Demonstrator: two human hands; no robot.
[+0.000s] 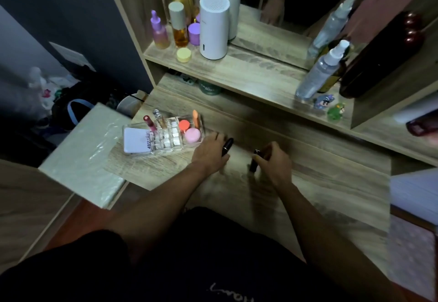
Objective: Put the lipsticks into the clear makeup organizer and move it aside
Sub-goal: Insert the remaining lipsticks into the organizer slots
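Lipsticks: 2 dark ones are off the wooden desk, 1 in each hand. The left hand is closed around a black lipstick, just beside the clear organizer at the desk's left end. The right hand pinches another lipstick, partly hidden by fingers and blurred. The organizer's small slots are hard to make out.

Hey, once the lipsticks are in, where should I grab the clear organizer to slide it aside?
Probably by the two short end walls of the organizer, one hand on each, coming in low from the front. It is a wide, shallow tray lying flat on the desk, and tall tubes stand along its back row, so reaching over the top risks knocking them. Both hands are still busy: left hand and right hand each hold a black lipstick.
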